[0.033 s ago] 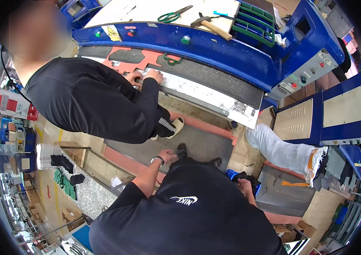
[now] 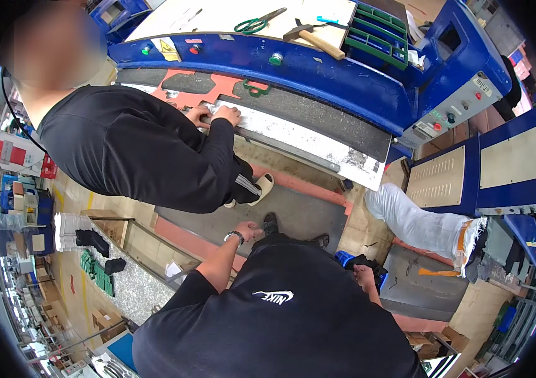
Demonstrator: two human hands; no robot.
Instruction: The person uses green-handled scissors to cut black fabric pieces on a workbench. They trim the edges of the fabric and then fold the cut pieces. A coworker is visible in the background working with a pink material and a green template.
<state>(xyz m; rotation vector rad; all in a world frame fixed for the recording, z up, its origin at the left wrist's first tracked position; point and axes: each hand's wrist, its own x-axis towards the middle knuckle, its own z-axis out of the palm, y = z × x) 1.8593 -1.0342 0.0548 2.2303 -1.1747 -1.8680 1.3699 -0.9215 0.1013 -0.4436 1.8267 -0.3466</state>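
My left hand [image 2: 247, 231], with a watch [image 2: 234, 237] on its wrist, hangs in front of me over the grey floor mat. Its fingers are loosely curled and nothing shows in them. At my right side, my right hand [image 2: 364, 276] is closed next to a blue bin [image 2: 343, 257] with black pieces [image 2: 364, 261] in it. Whether its fingers hold something is hidden. At the cutting press, a person in black [image 2: 129, 145] rests both hands [image 2: 225, 114] on the white bed edge, beside a salmon sheet [image 2: 195, 96] with cut-outs.
A green cutting die [image 2: 255, 88] lies on the press bed. Scissors [image 2: 260, 21] and a hammer [image 2: 318, 41] sit on top of the blue press [image 2: 236, 55]. A white-wrapped roll [image 2: 416, 220] stands at right; a speckled table [image 2: 139, 283] with green and black pieces at left.
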